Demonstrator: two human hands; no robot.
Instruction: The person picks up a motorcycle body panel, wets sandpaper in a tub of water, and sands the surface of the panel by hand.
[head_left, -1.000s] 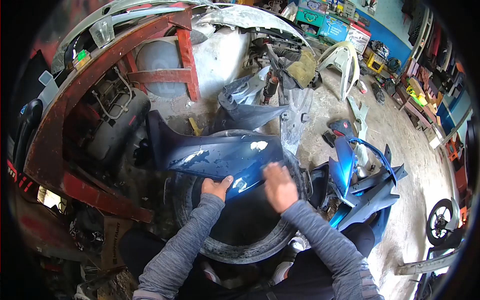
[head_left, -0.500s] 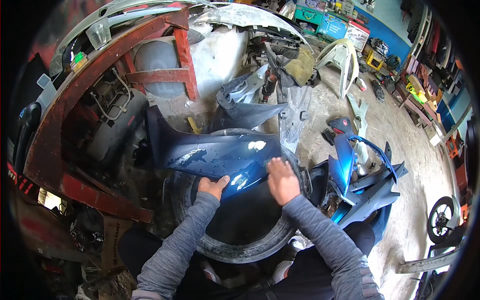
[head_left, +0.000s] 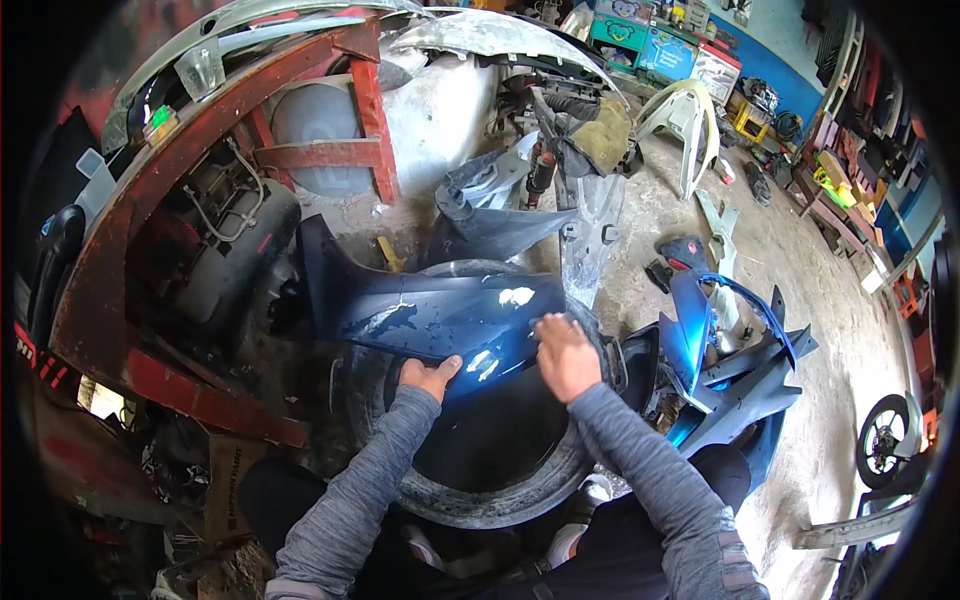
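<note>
A dark blue motorcycle body panel, glossy and wet-looking with pale worn patches, lies across a round black tub that looks made from a tyre. My left hand grips the panel's lower edge, thumb on top and fingers hidden beneath. Against the panel's right end presses my right hand, its fingers close together and bent. Whatever may be under those fingers is hidden. Dark liquid seems to fill the tub below the panel.
A red frame stands on the left beside a grey tank. Blue fairing parts lie on the floor to the right. Dark plastic parts sit beyond the tub, and a white chair stands farther back.
My right hand has shifted very slightly on the panel's right end. My left hand keeps its hold on the lower edge, and the panel stays nearly in place.
</note>
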